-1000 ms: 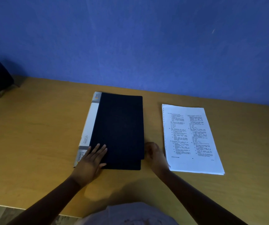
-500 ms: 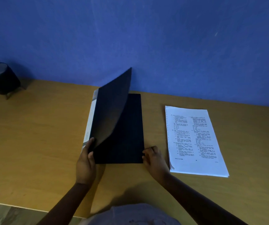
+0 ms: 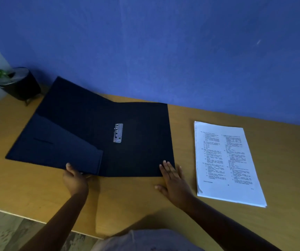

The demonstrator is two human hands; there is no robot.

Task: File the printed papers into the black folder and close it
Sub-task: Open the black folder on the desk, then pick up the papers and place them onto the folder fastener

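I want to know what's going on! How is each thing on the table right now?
Black folder: open, front cover not yet flat.
Metal clip: bare, no papers.
Printed papers: stacked flat beside folder.
Left hand: gripping front cover's edge.
Right hand: flat at folder's corner.
Plant pot: upright.

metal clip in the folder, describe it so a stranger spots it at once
On the wooden table lies the open black folder. The metal clip sits near its centre fold on the right panel. It is the only small silver thing on the dark surface.
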